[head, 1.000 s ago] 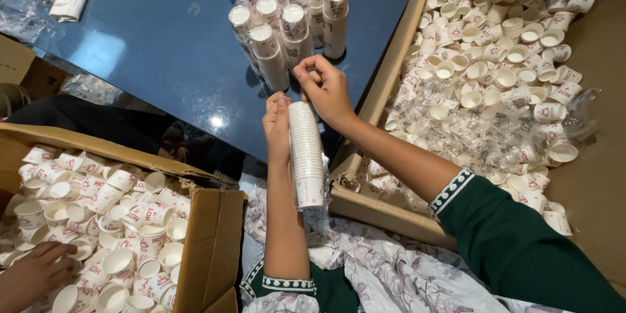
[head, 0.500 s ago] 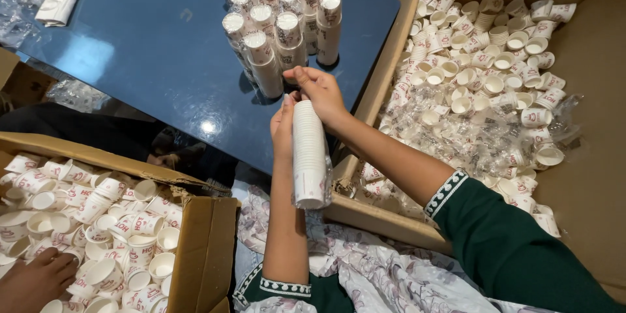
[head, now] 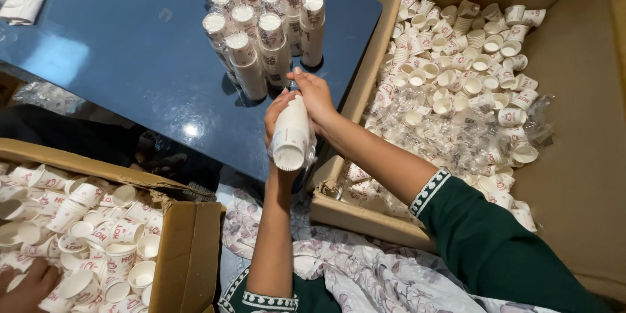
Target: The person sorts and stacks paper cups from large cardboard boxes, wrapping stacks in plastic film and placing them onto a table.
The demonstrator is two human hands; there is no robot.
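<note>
Both my hands hold a plastic-sleeved stack of paper cups (head: 291, 134) above the near edge of the blue table (head: 117, 52).

My left hand (head: 277, 114) wraps the stack's side while my right hand (head: 315, 94) grips its far end, fingers closed on the sleeve; the stack tilts with its open mouth toward me. Wrapped stacks (head: 264, 16) stand upright on the table just beyond. A cardboard box of loose cups (head: 469, 72) lies to the right, another box (head: 186, 248) to the left, where someone else's hand (head: 29, 287) rests among cups.
</note>
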